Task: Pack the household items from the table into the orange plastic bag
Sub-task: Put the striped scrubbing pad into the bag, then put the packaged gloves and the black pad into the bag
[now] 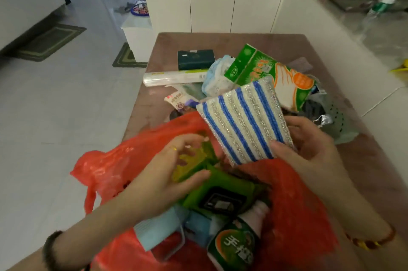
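Note:
The orange plastic bag (293, 200) lies open at the near edge of the table. Inside it lie a green wipes pack (220, 195), a yellow-green sponge (192, 160), a green-labelled bottle (234, 246) and a light blue item (154, 233). My right hand (309, 147) grips a blue-and-white striped scouring pad (242, 122) just above the bag's mouth. My left hand (167, 173) reaches into the bag with fingers spread loosely over the sponge and holds nothing.
On the brown table (364, 153) behind the bag lie a green glove package (271, 74), a roll of clear film (174, 77), a dark green box (196, 58), a white-blue packet (217, 78), a small printed sachet (178, 101) and a green perforated item (337, 120). White cabinets (212, 1) stand behind.

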